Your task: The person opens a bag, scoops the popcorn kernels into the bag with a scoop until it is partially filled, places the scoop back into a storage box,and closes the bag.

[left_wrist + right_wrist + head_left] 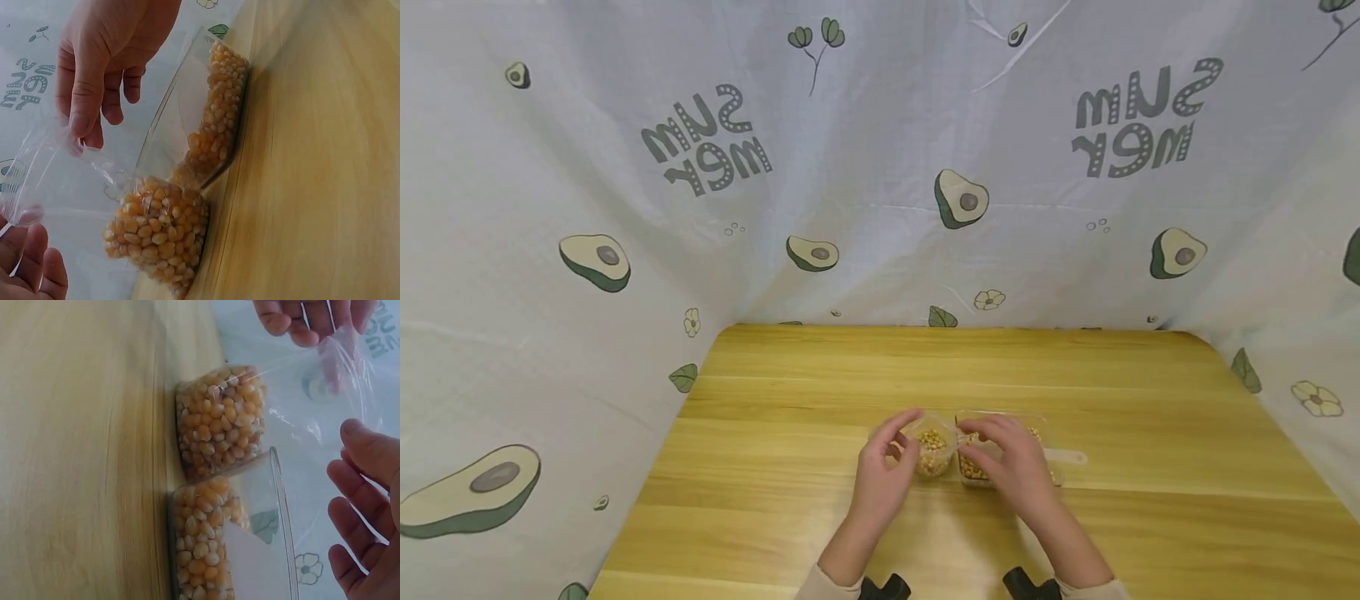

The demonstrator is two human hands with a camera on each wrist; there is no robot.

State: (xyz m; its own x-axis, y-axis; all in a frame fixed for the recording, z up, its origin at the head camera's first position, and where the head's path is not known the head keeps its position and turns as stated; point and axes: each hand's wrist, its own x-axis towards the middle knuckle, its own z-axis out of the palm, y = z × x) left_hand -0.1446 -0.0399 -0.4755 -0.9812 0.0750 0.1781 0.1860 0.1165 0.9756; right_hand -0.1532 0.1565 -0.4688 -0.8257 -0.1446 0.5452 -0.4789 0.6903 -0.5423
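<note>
A clear plastic bag (pixel 933 461) with yellow corn kernels in its lower part stands upright on the table, its upper film spread between the two hands. My left hand (pixel 882 485) pinches the left side of the bag's mouth. Opposite it, my right hand (pixel 1021 468) pinches the right edge of the film between thumb and fingers, above the container. Touching or very close to the bag is a clear rectangular container (pixel 164 132) holding more kernels (pixel 203 550). A white flat-handled utensil (pixel 1066 457) lies in the container, its handle sticking out to the right; its head is mostly hidden.
The wooden table (pixel 760 483) extends around the bag and container. A white curtain (pixel 865 150) printed with avocados and lettering hangs behind the table and along both sides. Black wrist mounts (pixel 883 587) show at the bottom of the head view.
</note>
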